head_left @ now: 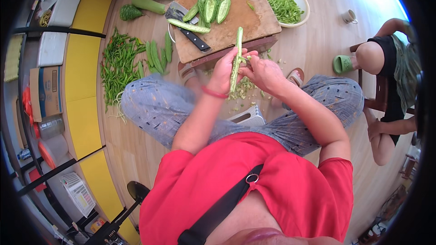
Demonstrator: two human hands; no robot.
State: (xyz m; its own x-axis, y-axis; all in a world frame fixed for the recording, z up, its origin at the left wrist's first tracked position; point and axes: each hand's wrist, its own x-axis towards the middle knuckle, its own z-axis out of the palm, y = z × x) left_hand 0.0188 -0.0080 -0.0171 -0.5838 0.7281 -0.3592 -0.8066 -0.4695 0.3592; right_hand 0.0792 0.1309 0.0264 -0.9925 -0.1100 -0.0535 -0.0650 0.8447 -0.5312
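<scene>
My left hand (222,73) is closed around a halved bitter melon (239,41), held upright with its hollow pale inside showing. My right hand (265,71) pinches a small metal tool at the melon's cut side; the fingers hide most of it, so its kind is unclear. Pale seeds and pith (245,88) lie scattered on the floor below. Ahead, several bitter melon halves (211,4) rest on a thick wooden cutting board (250,18). A cleaver (194,39) with a black handle lies at the board's left, one half (188,26) across it.
A white bowl (305,13) of sliced green pieces stands right of the board. Green chillies (120,63), long green pods (156,59) and whole gourds (149,5) lie left. A mug (349,17) and a seated person's green shoe (343,64) are right; yellow-fronted shelving (82,70) lines the left.
</scene>
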